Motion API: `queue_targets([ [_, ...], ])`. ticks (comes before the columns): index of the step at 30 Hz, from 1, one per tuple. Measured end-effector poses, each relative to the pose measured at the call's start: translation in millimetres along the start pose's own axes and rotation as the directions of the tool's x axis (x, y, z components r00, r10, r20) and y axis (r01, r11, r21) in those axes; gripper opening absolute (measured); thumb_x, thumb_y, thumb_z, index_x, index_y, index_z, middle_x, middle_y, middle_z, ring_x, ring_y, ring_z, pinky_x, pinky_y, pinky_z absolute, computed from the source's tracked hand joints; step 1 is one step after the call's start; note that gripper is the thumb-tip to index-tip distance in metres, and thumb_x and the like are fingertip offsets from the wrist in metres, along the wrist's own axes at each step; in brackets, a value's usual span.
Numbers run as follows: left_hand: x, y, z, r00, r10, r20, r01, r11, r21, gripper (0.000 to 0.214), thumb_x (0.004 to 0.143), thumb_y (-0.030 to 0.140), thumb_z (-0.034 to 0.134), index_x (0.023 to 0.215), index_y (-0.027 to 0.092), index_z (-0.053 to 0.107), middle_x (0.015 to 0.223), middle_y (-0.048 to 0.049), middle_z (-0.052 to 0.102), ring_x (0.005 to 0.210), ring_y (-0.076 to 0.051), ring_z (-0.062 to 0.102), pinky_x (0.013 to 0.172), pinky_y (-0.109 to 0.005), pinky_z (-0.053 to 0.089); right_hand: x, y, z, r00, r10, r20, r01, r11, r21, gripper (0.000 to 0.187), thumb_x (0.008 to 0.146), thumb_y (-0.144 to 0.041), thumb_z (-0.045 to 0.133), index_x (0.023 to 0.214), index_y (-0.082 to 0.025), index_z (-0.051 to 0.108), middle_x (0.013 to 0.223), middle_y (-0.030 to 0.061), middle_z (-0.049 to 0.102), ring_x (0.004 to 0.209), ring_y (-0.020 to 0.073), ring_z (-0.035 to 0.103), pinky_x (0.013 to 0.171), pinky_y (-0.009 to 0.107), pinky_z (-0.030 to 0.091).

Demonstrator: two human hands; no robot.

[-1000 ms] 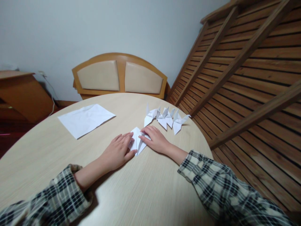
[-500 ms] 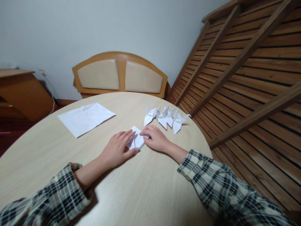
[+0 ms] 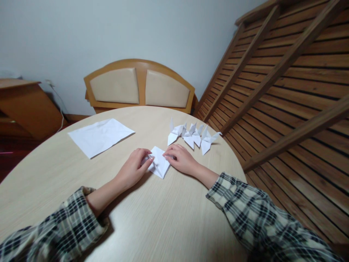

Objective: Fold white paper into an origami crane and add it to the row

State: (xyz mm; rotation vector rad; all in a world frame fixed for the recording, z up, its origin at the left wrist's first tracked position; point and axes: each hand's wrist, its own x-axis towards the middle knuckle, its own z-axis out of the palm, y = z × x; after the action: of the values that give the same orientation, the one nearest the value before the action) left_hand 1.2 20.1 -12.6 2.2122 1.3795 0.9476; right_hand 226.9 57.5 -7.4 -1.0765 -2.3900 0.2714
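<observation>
A small folded white paper (image 3: pixel 159 165) lies flat on the round pale wooden table (image 3: pixel 152 218). My left hand (image 3: pixel 135 168) rests on its left edge with fingers curled, the fingertips pinching a flap. On the right side of the paper, my right hand (image 3: pixel 182 159) presses it down with fingers bent. Three finished white paper cranes (image 3: pixel 192 134) stand in a row just beyond my right hand. Both arms wear plaid sleeves.
A flat white paper sheet (image 3: pixel 100 136) lies at the far left of the table. A wooden chair with beige padded back (image 3: pixel 139 87) stands behind the table. Slatted wooden panels (image 3: pixel 286 83) lean at the right. A wooden cabinet (image 3: pixel 24 105) stands at the left.
My left hand has drawn back from flat over the paper to its left edge, fingers curling onto a flap. The paper now shows more as a wider shape. My right hand has barely moved.
</observation>
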Motion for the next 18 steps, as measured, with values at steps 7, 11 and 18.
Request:
queue_targets([
  [7, 0.2, -2.8, -5.6, 0.999, 0.029, 0.039, -0.029, 1.0, -0.006, 0.023, 0.078, 0.011, 0.044, 0.095, 0.018, 0.058, 0.09, -0.0059, 0.059, 0.086, -0.023, 0.055, 0.08, -0.039, 0.045, -0.3, 2.1, -0.6, 1.0, 0.013, -0.009, -0.013, 1.0, 0.003, 0.017, 0.089, -0.022, 0.057, 0.098, -0.02, 0.072, 0.098, 0.0069, 0.063, 0.098, 0.0195, 0.053, 0.088, 0.036, 0.04],
  [11, -0.1, -3.4, -7.8, 0.989, 0.116, 0.091, -0.12, 0.992, 0.039, 0.035, 0.072, 0.005, 0.042, 0.096, 0.02, 0.061, 0.092, -0.0056, 0.061, 0.092, -0.023, 0.055, 0.085, -0.041, 0.045, -1.0, 3.9, 0.7, 1.0, 0.019, -0.025, -0.019, 1.0, 0.004, 0.017, 0.089, -0.021, 0.057, 0.097, -0.02, 0.071, 0.098, 0.0073, 0.063, 0.098, 0.0198, 0.053, 0.089, 0.036, 0.04],
  [18, 0.9, -7.3, -17.5, 0.981, 0.134, 0.139, -0.136, 0.991, 0.003, 0.036, 0.076, 0.007, 0.039, 0.1, 0.019, 0.063, 0.103, -0.0073, 0.063, 0.1, -0.023, 0.058, 0.093, -0.043, 0.046, -1.4, 5.2, 1.7, 0.999, 0.017, -0.03, -0.017, 1.0, 0.0, 0.016, 0.09, -0.022, 0.056, 0.096, -0.02, 0.071, 0.098, 0.0068, 0.063, 0.097, 0.0197, 0.053, 0.088, 0.035, 0.04],
])
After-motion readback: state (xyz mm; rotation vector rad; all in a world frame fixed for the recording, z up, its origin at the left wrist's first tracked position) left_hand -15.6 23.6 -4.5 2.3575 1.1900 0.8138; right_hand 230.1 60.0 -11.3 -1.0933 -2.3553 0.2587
